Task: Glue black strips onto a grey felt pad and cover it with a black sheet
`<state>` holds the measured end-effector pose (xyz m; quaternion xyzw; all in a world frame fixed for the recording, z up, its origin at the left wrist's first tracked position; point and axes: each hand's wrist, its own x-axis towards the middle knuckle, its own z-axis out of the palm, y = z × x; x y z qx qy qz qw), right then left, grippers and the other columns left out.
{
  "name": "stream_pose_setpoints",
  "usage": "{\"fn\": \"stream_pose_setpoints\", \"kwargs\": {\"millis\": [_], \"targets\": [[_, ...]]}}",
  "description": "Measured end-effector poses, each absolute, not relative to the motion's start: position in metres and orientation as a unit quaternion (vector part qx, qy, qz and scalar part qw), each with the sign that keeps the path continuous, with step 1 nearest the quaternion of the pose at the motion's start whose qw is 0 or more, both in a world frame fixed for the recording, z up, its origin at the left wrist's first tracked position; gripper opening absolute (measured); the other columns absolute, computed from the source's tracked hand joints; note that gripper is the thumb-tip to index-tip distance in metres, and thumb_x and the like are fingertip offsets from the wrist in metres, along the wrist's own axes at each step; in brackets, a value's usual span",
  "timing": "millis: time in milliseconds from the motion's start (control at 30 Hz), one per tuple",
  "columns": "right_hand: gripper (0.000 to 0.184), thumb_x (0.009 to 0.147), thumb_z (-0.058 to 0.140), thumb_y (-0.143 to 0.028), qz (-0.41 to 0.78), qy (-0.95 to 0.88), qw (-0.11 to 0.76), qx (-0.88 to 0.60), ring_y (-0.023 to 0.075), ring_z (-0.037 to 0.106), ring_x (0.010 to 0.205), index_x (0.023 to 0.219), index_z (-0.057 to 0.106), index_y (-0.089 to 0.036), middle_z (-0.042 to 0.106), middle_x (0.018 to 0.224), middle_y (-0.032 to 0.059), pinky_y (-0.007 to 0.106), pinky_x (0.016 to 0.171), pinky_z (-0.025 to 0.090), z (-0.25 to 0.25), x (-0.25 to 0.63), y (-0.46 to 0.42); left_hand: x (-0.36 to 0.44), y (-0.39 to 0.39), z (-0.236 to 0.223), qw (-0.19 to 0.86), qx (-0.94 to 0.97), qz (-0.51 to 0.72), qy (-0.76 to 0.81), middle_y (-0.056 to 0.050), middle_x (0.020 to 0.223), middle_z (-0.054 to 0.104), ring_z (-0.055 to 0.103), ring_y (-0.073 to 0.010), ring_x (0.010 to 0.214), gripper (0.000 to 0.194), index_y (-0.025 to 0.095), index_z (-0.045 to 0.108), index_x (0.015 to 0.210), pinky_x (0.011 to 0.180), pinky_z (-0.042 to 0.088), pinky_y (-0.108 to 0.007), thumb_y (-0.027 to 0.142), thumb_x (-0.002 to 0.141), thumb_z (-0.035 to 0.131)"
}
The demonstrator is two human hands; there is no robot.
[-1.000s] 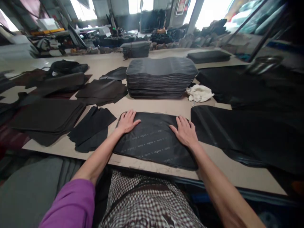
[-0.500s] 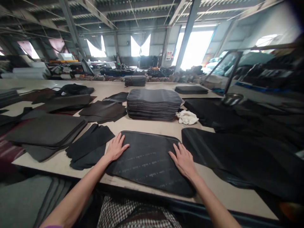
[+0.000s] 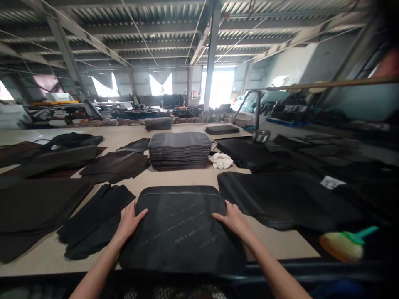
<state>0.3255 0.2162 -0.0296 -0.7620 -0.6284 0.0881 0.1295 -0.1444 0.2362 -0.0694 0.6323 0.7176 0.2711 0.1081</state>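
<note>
A black rectangular mat piece (image 3: 182,226) with faint printed lines lies at the near edge of the tan table (image 3: 174,178). My left hand (image 3: 129,222) grips its left edge, thumb on top and fingers curled around the side. On the right edge rests my right hand (image 3: 232,219), thumb on top, fingers closed over the edge. The near part of the piece hangs past the table edge.
A tall stack of grey mat pieces (image 3: 180,149) stands behind, a white rag (image 3: 220,160) beside it. Black sheets (image 3: 93,220) lie to the left, larger black pieces (image 3: 280,199) to the right. An orange-and-teal brush (image 3: 346,243) sits at the near right.
Both hands slid from flat on top of the piece out to its side edges and gripped it. The piece has come toward me over the table edge, and my head has tilted up.
</note>
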Motion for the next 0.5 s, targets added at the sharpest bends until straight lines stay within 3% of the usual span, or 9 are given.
{"fn": "stream_pose_setpoints", "kwargs": {"millis": [133, 300, 500], "targets": [[0.071, 0.099, 0.06, -0.06, 0.107, -0.626, 0.107, -0.765, 0.0395, 0.061, 0.121, 0.143, 0.055, -0.004, 0.058, 0.128, 0.0254, 0.044, 0.099, 0.05, -0.027, 0.329, 0.219, -0.143, 0.238, -0.053, 0.13, 0.623, 0.247, 0.731, -0.017, 0.138, 0.062, 0.055, -0.0349, 0.13, 0.075, 0.012, 0.053, 0.144, 0.115, 0.041, -0.047, 0.062, 0.089, 0.056], [0.076, 0.1, 0.056, -0.065, 0.097, -0.638, 0.102, -0.757, 0.0403, 0.052, 0.13, 0.15, 0.049, -0.008, 0.053, 0.135, 0.0234, 0.046, 0.107, 0.045, -0.042, 0.336, 0.218, -0.138, 0.228, -0.05, 0.096, 0.653, 0.257, 0.706, -0.015, 0.141, 0.061, 0.052, -0.0329, 0.132, 0.067, 0.015, 0.05, 0.148, 0.116, 0.04, -0.047, 0.057, 0.096, 0.054], [0.076, 0.099, 0.053, -0.064, -0.016, -0.686, 0.209, -0.697, 0.0404, 0.052, 0.12, 0.145, 0.052, -0.004, 0.055, 0.127, 0.0245, 0.051, 0.107, 0.044, -0.065, 0.342, 0.226, -0.137, 0.23, -0.049, 0.056, 0.651, 0.223, 0.723, -0.015, 0.138, 0.062, 0.053, -0.0349, 0.128, 0.067, 0.02, 0.048, 0.148, 0.109, 0.046, -0.051, 0.061, 0.096, 0.055]]}}
